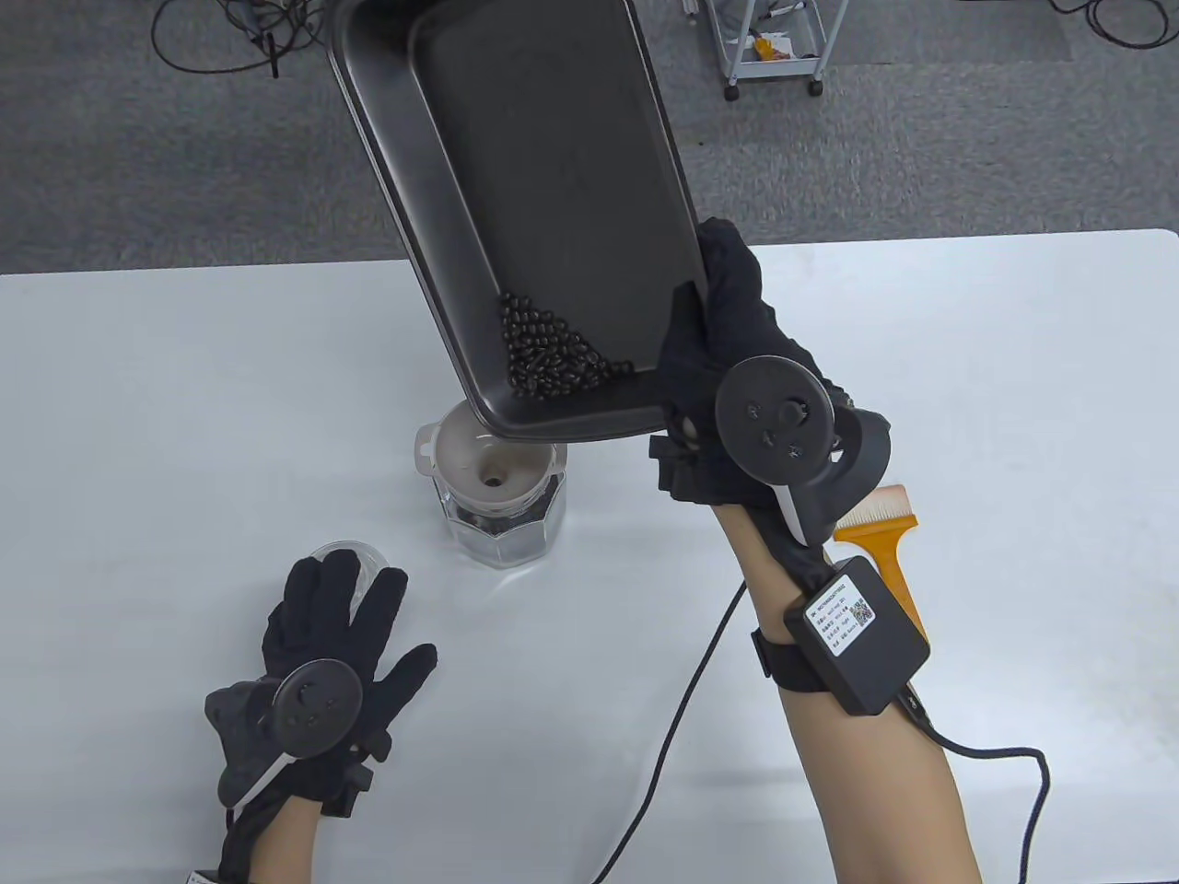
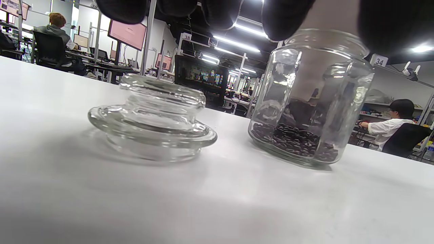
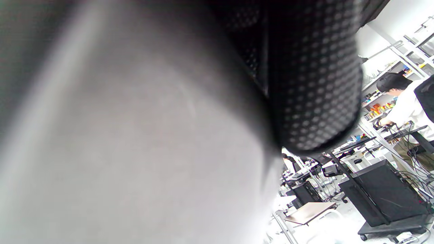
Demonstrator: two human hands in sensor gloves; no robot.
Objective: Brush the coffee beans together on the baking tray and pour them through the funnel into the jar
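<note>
My right hand [image 1: 714, 359] grips the near right corner of the dark baking tray [image 1: 442, 221] and holds it tilted above the table. A heap of coffee beans [image 1: 553, 354] has slid into the tray's low corner, just over the white funnel [image 1: 479, 456]. The funnel sits in the mouth of the glass jar [image 1: 507, 529], which holds a layer of beans at its bottom [image 2: 295, 140]. My left hand [image 1: 322, 645] lies flat on the table with fingers spread, its fingertips over the glass lid [image 2: 152, 118]. The right wrist view shows only the tray's grey underside [image 3: 118, 135] and a gloved finger [image 3: 312, 84].
An orange-handled brush [image 1: 875, 534] lies on the white table [image 1: 1013, 414] just right of my right forearm. A black cable [image 1: 682, 718] runs across the table's near side. Beyond the table's far edge is grey floor with a wheeled cart [image 1: 774, 46].
</note>
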